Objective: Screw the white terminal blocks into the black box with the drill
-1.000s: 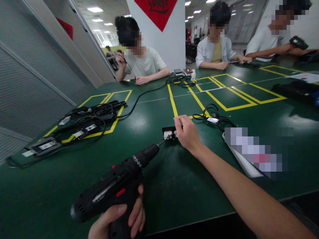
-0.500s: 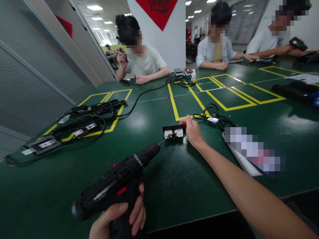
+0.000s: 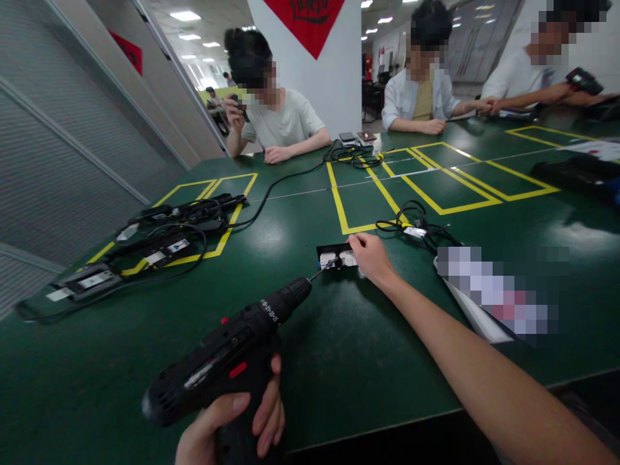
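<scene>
My left hand [image 3: 242, 423] is closed around the handle of a black cordless drill [image 3: 242, 339] with red buttons. Its long thin bit points up and right, and the tip meets or overlaps the front of a small black panel [image 3: 332, 248] with white blocks and a bit of blue on it. I cannot tell whether the tip touches. The panel stands on the green table, tilted up. At its right edge, my right hand [image 3: 372, 256] is closed in a pinch on it; the fingertips partly hide that end.
A coiled black cable [image 3: 411, 223] with a white label lies beyond my right hand. A blurred white item [image 3: 477, 307] rests to the right. Black devices with cables [image 3: 165, 242] lie at the left on the table [image 3: 349, 374]. Several people sit across, one [image 3: 288, 119] opposite me.
My right hand's fingers have come down and closed at the panel's right end, covering more of it. The drill and my left hand have barely moved.
</scene>
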Tool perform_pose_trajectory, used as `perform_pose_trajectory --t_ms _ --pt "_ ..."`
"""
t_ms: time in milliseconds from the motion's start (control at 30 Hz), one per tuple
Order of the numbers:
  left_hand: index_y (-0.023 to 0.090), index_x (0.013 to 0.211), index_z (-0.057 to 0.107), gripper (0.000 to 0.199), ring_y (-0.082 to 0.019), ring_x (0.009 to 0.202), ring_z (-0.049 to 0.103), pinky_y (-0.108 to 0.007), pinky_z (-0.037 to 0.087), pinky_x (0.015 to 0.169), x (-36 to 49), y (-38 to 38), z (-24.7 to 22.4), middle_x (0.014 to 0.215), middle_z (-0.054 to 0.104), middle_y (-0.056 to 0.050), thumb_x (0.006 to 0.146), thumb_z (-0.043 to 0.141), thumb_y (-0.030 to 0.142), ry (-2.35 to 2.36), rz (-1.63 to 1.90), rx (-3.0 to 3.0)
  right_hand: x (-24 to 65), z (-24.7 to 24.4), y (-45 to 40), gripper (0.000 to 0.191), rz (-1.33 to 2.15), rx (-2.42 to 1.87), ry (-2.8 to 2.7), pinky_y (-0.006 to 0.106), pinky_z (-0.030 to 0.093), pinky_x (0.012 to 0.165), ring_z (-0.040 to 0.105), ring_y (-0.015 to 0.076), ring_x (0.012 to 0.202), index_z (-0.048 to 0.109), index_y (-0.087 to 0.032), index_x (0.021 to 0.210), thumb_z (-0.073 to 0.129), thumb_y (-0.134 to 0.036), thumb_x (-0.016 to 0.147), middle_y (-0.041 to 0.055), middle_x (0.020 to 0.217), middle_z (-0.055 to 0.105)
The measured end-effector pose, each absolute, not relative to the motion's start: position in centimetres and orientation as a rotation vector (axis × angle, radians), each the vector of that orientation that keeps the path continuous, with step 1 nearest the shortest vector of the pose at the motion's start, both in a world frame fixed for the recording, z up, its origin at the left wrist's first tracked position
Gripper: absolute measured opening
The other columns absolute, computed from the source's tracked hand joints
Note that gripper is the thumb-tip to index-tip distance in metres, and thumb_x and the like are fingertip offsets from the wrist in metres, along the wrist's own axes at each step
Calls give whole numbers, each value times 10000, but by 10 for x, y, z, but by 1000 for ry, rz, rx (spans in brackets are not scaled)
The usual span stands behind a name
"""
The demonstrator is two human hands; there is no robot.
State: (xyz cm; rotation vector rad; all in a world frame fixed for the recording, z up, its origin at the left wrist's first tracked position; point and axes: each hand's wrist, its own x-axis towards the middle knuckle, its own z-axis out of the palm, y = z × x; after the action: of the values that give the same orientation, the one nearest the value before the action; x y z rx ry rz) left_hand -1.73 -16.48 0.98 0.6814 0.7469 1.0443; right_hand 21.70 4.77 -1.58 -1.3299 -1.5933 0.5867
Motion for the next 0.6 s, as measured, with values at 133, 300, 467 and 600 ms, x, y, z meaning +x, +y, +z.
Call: perform_pose_trajectory --t_ms 133,300,467,600 --pt "134 1044 509 311 -149 425 480 -336 417 508 -18 -165 9 556 483 0 793 477 315 754 1040 676 216 -15 47 338 560 -1347 -1589 253 327 556 517 161 622 615 -168 667 387 -311 872 17 648 607" --pt "122 1040 511 312 -142 426 473 -331 419 510 -17 -165 10 556 474 -1 793 471 309 743 1037 680 215 -15 46 340 548 -1353 -1585 258 305 539 485 157 588 590 -177 645 383 -317 875 7 613 571" --pt "121 1041 506 307 -145 433 480 -330 420 514 -17 -164 11 556 473 0 801 462 308 743 1035 673 215 -14 46 337 534 -1362 -1577 258 291 530 467 150 567 550 -181 598 392 -304 868 2 589 549" --pt "123 1054 501 306 -144 432 480 -334 421 514 -17 -164 10 566 482 -4 805 451 294 728 1040 689 214 -14 45 322 520 -1372 -1558 256 305 547 483 149 582 577 -174 624 395 -289 863 11 619 583"
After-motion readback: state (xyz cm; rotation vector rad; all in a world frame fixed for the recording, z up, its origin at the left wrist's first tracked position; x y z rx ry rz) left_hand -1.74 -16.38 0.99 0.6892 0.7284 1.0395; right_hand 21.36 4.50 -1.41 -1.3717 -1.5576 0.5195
